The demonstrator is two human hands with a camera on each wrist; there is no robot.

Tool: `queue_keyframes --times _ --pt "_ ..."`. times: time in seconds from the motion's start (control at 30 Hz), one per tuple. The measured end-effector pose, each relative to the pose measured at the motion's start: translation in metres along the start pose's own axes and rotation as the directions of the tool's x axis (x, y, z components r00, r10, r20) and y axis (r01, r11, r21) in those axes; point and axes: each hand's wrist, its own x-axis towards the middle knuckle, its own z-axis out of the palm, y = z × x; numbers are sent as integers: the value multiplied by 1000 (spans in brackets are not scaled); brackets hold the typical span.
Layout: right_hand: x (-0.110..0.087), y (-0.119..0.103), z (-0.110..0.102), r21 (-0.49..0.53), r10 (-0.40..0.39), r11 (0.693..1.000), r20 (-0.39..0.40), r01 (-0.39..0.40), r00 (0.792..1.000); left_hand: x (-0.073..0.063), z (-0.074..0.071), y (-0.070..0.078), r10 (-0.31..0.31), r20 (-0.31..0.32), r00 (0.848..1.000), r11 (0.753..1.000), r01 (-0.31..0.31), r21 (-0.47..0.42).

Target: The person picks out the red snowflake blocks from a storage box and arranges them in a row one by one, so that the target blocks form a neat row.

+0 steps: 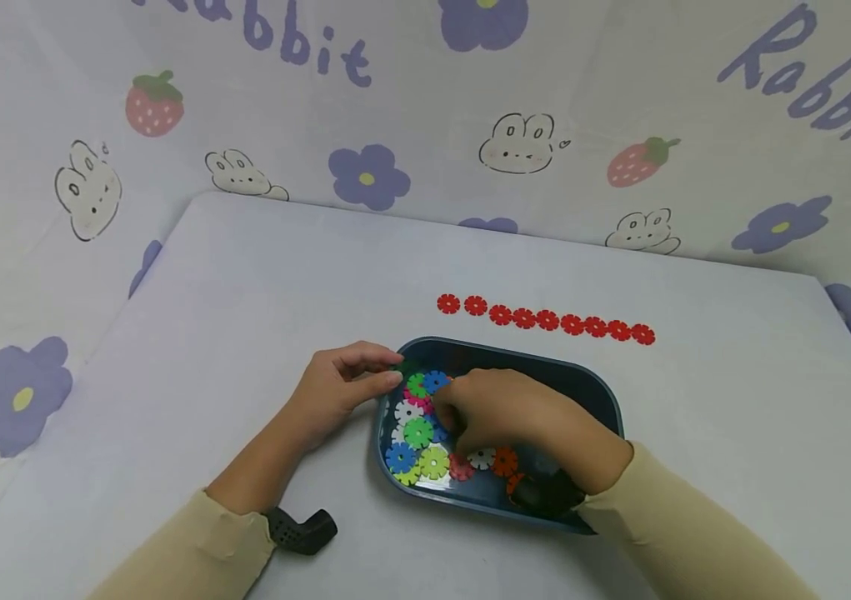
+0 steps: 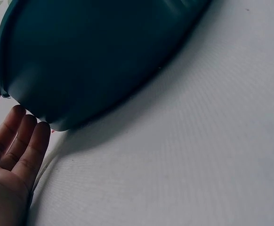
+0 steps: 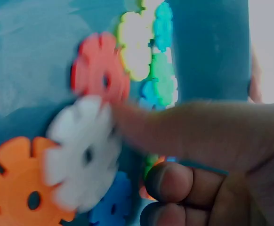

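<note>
A dark teal tray [image 1: 500, 345] holds flower-shaped plastic discs in several colours, among them a green disc [image 1: 418, 432] and a yellow disc [image 1: 434, 461]. My left hand [image 1: 342, 383] grips the tray's left end; in the left wrist view its fingers [image 2: 29, 141] lie against the outside, below the rim. Inside the tray, my right hand [image 1: 503, 408] reaches down among the discs. Up close, its thumb [image 3: 193, 134] is stretched beside a white disc [image 3: 68, 146] and a red disc [image 3: 90, 70], with other fingers curled. Whether it pinches a disc is hidden.
Beyond the tray, several red discs [image 1: 548, 320] lie in a row on the white table [image 1: 282, 275]. A black wrist device [image 1: 305, 533] sits at the left cuff. Behind the table hangs a printed cloth [image 1: 425, 108].
</note>
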Motion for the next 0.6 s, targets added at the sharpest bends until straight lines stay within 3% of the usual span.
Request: queue_keyframes --times 0.27,0.47,0.6 --pt "0 1 3 11 -24 1000 101 23 995 -1 0 0 2 -7 1000 1000 -2 18" --pt "2 0 3 -51 -2 999 9 2 1000 -1 -1 -2 13 -5 1000 1000 -13 11" --pt "4 2 2 -21 -22 1000 -20 21 1000 0 -1 -1 13 0 1000 1000 -13 12"
